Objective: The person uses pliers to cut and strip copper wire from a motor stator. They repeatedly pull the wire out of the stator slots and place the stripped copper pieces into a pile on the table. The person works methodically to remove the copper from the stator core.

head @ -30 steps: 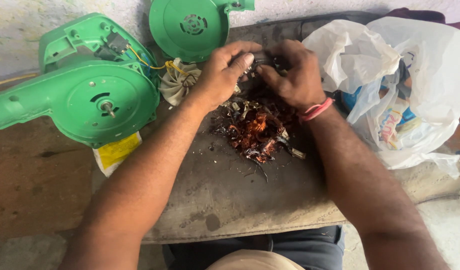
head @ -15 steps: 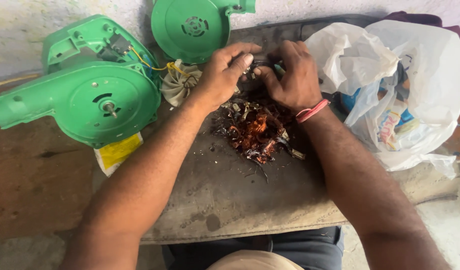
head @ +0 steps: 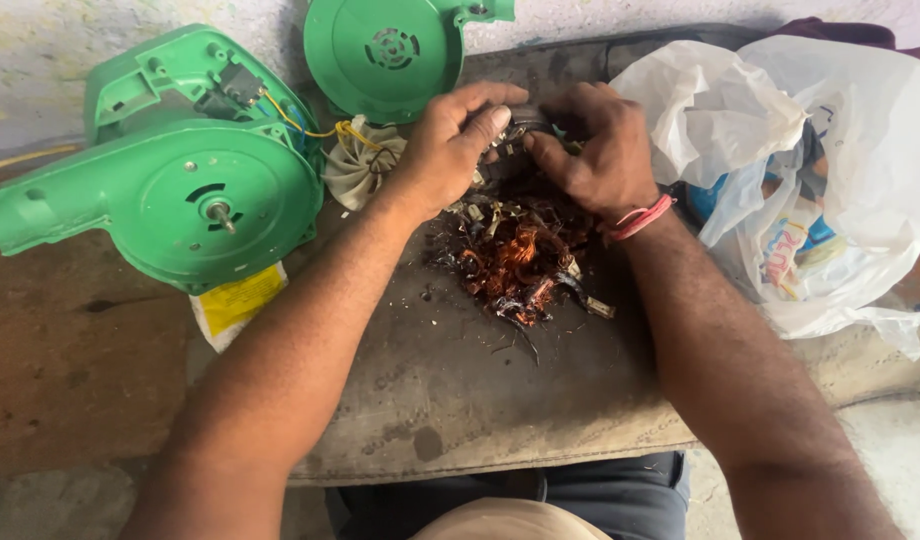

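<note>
Hands, left hand (head: 450, 150) and right hand (head: 600, 150), clamp together on a dark part (head: 515, 140); copper scraps (head: 515, 255) below, slab edge (head: 500, 462) nearer, bag (head: 830, 170) right.

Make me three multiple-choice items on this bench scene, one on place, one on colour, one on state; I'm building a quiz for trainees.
1. Where does the white plastic bag lie?
A. right of the hands
B. left of the blower
C. under the slab

2. What colour is the blower housing?
A. red
B. green
C. black

3. In what state is the blower housing?
A. closed
B. wrapped
C. opened, cover off

Answers: 1 A, it lies beyond the right hand. 2 B, both shells are green. 3 C, shaft and wires show, and the fan wheel lies near the left hand.
</note>
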